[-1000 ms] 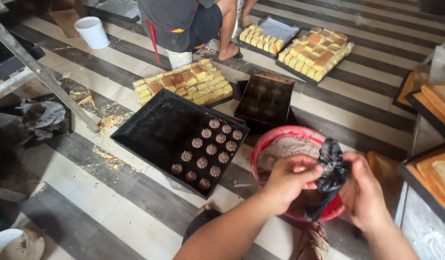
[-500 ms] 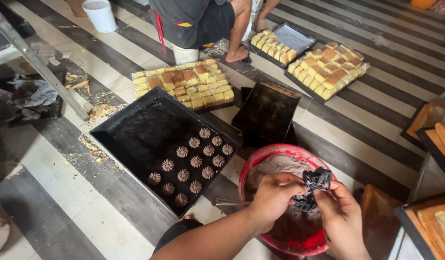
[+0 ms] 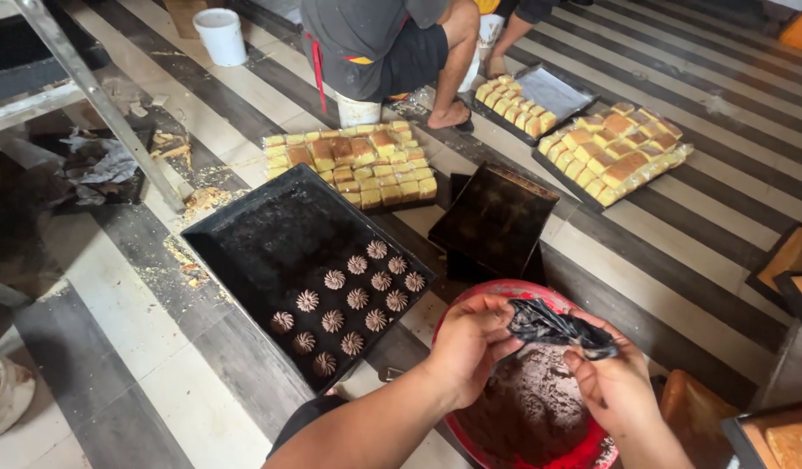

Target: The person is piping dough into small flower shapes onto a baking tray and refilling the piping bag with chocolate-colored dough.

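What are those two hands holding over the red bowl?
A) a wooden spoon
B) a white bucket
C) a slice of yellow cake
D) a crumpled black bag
D: the left hand and the right hand together grip a crumpled black bag above the red bowl of brown mix, beside the black tray of piped swirls.

piped brown swirl cookies [image 3: 357,298], centre: 12 | black metal baking trays [image 3: 270,239]: 2 | trays of yellow cake squares [image 3: 357,165], top: 3 | red plastic bowl [image 3: 470,300]: 1

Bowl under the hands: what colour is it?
Red bowl, holding brown batter; the head view shows it.
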